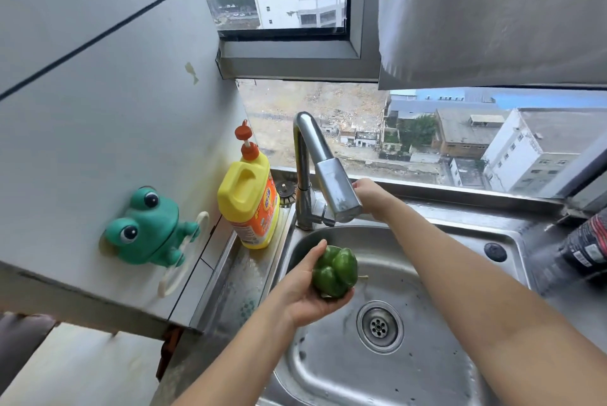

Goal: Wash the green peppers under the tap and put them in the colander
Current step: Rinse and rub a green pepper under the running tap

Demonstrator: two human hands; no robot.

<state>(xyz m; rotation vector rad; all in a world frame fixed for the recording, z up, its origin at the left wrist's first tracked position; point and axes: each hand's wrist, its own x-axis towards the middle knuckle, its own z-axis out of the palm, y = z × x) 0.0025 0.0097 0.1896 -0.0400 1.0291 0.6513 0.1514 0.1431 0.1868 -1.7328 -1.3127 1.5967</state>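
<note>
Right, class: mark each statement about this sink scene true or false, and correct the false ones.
1. The left hand holds a pepper over the sink. True.
2. Water is pouring from the tap. False: no water shows.
3. The right hand lies in the sink. False: it reaches up to the tap.
4. A yellow bottle stands left of the tap. True.

We have one head view, looking forward and down, close over the sink, window at 12 o'clock.
</note>
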